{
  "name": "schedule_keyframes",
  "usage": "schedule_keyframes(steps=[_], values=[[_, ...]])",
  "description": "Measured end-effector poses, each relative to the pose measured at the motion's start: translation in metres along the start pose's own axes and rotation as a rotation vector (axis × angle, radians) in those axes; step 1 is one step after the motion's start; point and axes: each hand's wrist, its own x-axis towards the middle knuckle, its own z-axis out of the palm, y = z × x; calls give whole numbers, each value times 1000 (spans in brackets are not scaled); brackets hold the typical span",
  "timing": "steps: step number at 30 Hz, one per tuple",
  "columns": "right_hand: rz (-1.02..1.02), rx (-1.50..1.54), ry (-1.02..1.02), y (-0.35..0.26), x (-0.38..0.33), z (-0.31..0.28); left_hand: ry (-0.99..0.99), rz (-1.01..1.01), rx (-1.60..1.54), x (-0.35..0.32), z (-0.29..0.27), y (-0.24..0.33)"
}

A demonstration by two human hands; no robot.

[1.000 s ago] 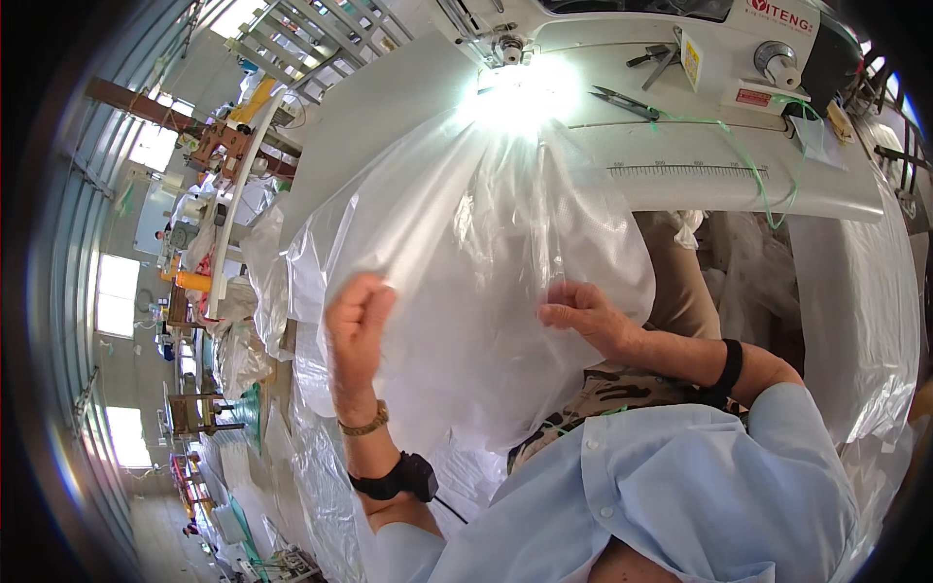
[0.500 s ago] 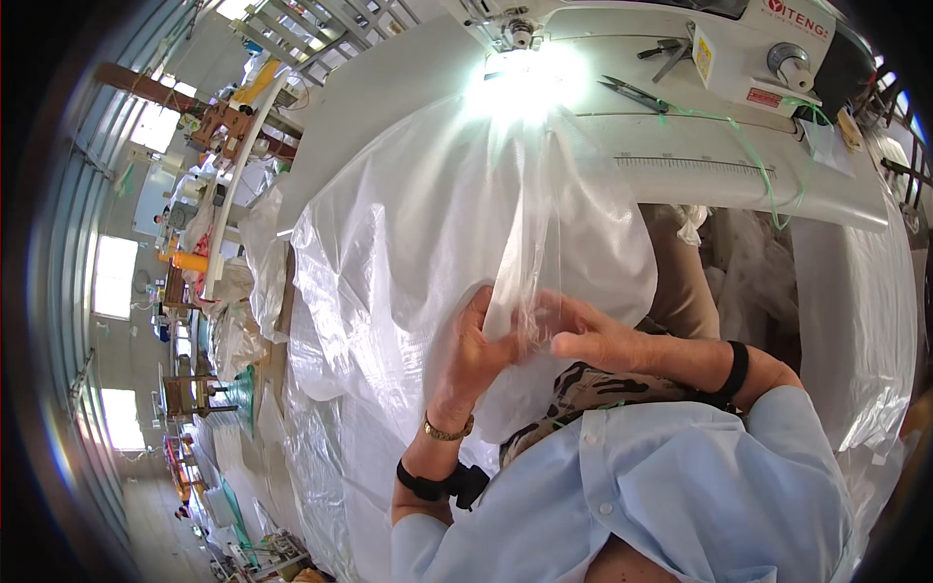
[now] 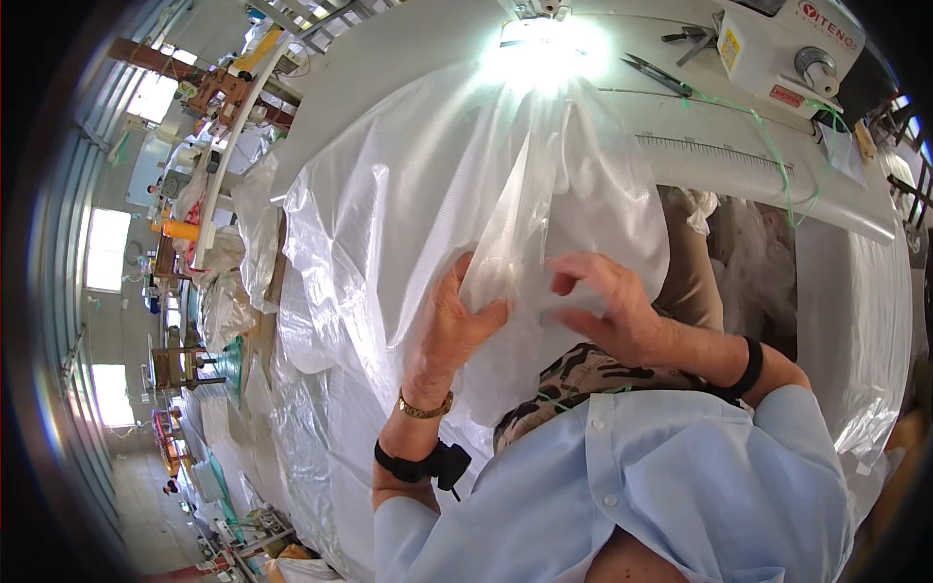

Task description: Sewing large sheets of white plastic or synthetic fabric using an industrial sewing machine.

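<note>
A large sheet of translucent white plastic (image 3: 389, 223) runs from the brightly lit needle area of a sewing machine (image 3: 777, 58) down over the table edge toward my lap. My left hand (image 3: 452, 325) grips a gathered fold of it, thumb on top and the other fingers behind the film. Just to the right, my right hand (image 3: 612, 306) is off the fold, its thumb and fingers apart and slightly blurred, with nothing seen between them. Glare at the needle hides how the plastic lies there.
Thread snips (image 3: 658, 75) lie on the table right of the needle, with green thread (image 3: 753, 121) trailing over the edge. A printed ruler scale (image 3: 714, 151) runs along the front. More clear plastic (image 3: 846, 321) hangs at the right. Other workstations stand far left.
My right hand has come away from the fold and opened, moving right and slightly up. My left hand has shifted a little left, keeping hold of the plastic. The whole view has shifted slightly.
</note>
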Motion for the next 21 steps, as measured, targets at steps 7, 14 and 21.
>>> schedule_keyframes(steps=[7,14,21], values=[[-448,-465,-411,3,28,2,-10,-44,-100,5,0,6],[-323,-279,-494,-3,11,-18,29,34,-114,3,-19,-12],[-413,-270,-409,-28,20,-22,206,228,508,-8,10,12]])
